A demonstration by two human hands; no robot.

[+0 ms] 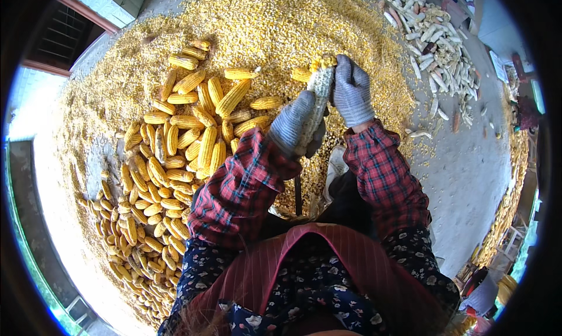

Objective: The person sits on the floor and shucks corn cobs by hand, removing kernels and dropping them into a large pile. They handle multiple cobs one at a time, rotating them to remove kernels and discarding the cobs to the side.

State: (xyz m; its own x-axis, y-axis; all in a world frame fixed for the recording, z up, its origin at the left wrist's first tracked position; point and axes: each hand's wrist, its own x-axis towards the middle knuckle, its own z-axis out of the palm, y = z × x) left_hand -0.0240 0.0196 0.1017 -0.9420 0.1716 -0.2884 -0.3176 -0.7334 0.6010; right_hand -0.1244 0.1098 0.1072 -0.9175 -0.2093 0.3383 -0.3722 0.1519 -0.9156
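Observation:
A mostly bare corn cob point(321, 84) stands tilted between my hands, pale along its length, with yellow kernels point(322, 63) left only around its upper end. My left hand point(292, 121), in a grey knit glove with dark palm, is wrapped around the cob's lower part. Gloved the same way, my right hand point(352, 93) grips the upper end from the right, its fingertips against the kernels and partly hidden. Just behind the cob, an ear of corn point(300, 75) lies on the loose kernels point(272, 33).
Whole ears of corn point(207, 148) are heaped on my left, spreading toward the lower left. At the upper right, a pile of stripped cobs point(439, 50) lies on the concrete floor point(465, 173). A pale shoe point(336, 162) shows below my hands.

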